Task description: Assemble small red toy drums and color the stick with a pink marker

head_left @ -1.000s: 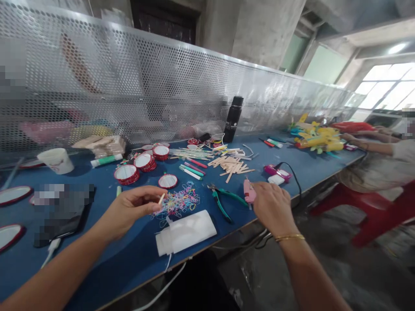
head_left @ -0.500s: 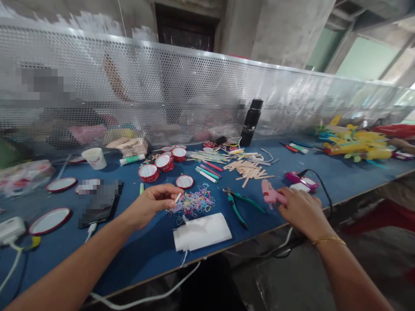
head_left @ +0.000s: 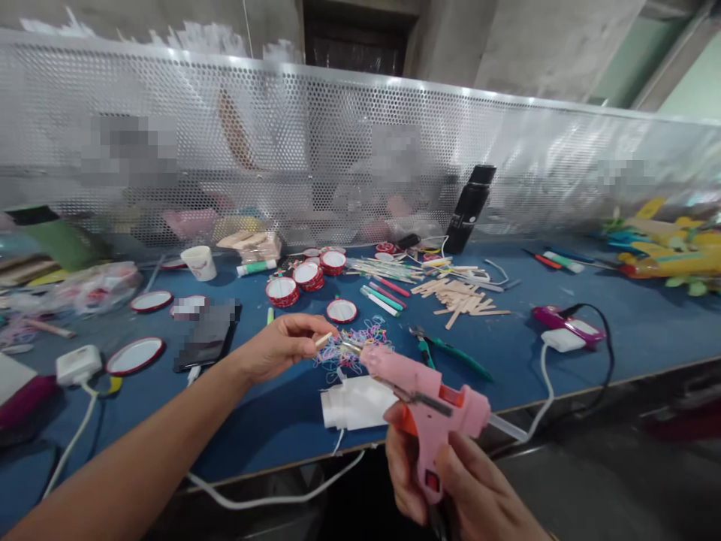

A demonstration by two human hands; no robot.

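Stick [head_left: 323,340] pinched in left hand [head_left: 280,349] | glue gun [head_left: 406,370] gripped in right hand [head_left: 478,481], nozzle [head_left: 352,347] near stick

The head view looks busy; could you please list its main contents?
glue gun: one, pink, centre front
short stick: one, pale, centre
bands: many, multicoloured, behind glue gun
pliers: one, teal-handled, right of bands
wooden sticks: many, tan, beyond pliers
discs: several, white with red rims, left and centre
bottle: one, black, back right
cup: one, white, back left
phone: one, black, left
mesh panel: one, silver, background
left grip: one, bare, holding short stick
right grip: one, bare, around glue gun
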